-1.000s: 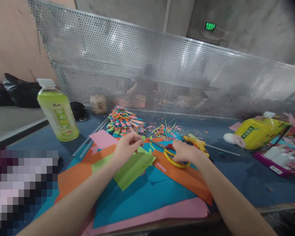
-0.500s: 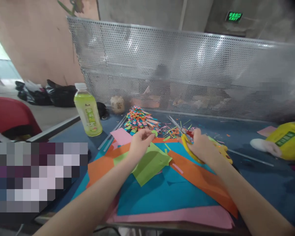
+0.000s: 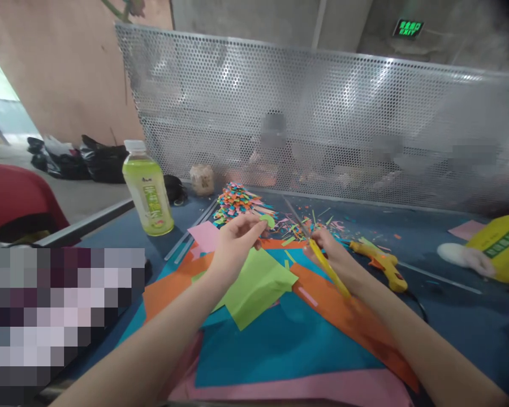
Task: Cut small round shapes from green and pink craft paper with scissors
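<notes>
On the blue table (image 3: 470, 316), the left hand (image 3: 241, 237) pinches a small green paper piece (image 3: 268, 220) between thumb and fingers, and this piece is in the air, in front of the cone of paper strips (image 3: 237, 200). The right hand (image 3: 331, 249) grasps the scissors (image 3: 328, 268) by the yellow handle, with the blades pointing away from the person. Below the hands lie a green sheet (image 3: 252, 288), a blue sheet (image 3: 271, 350) and an orange strip (image 3: 339, 316); the right forearm hides a part of this strip. The left hand covers the lower edge of the cone, and paper scraps (image 3: 303, 228) are spread beside it, partly behind the scissors. A yellow glue gun (image 3: 379, 261) lies to the right of the right hand. At the left stand 1 bottle (image 3: 148, 195) with green drink and, farther back, 1 jar (image 3: 202, 180); a metal mesh panel (image 3: 220, 102) closes the far side. Compared with 0.5 s ago, the scissors are turned, so the handle appears narrow and not as a wide loop, and the glue gun, which was partly covered by the right hand, is now more visible.
</notes>
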A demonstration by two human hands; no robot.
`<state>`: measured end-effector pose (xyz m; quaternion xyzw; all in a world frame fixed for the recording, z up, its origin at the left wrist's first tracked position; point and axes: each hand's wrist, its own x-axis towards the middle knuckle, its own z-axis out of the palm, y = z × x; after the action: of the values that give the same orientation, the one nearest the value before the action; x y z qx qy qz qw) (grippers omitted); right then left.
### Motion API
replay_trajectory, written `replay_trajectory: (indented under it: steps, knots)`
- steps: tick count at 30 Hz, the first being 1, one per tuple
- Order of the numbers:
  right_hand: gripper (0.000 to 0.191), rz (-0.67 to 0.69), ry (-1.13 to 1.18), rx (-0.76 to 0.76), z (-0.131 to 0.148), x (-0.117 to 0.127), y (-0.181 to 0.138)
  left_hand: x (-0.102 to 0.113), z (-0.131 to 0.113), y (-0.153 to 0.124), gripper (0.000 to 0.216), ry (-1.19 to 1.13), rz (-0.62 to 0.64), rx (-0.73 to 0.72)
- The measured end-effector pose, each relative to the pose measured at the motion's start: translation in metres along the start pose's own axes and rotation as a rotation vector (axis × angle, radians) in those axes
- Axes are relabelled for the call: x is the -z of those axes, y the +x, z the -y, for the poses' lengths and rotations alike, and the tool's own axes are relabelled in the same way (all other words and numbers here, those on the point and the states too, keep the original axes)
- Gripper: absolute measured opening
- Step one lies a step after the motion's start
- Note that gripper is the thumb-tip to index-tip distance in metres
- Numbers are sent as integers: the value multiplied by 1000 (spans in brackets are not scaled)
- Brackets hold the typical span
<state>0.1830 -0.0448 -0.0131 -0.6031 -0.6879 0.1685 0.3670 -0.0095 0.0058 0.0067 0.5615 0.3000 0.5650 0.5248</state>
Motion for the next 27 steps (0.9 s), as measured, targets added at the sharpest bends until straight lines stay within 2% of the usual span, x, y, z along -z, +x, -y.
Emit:
replay_trajectory:
  steps: [12, 17, 21, 27]
  knots:
    - [17, 275, 347, 28, 37, -5, -24, -9, -8, -11, 15, -246, 102, -47]
    - [25, 280, 548, 28, 33, -11, -32, -11, -12, -18, 11, -218, 193, -106]
    - [31, 298, 693, 15, 24, -18, -35, -10, -15, -20, 7, -177, 208, -159]
    - [28, 284, 690, 11, 23, -21, -39, -10, -15, -21, 6, -102, 190, -177]
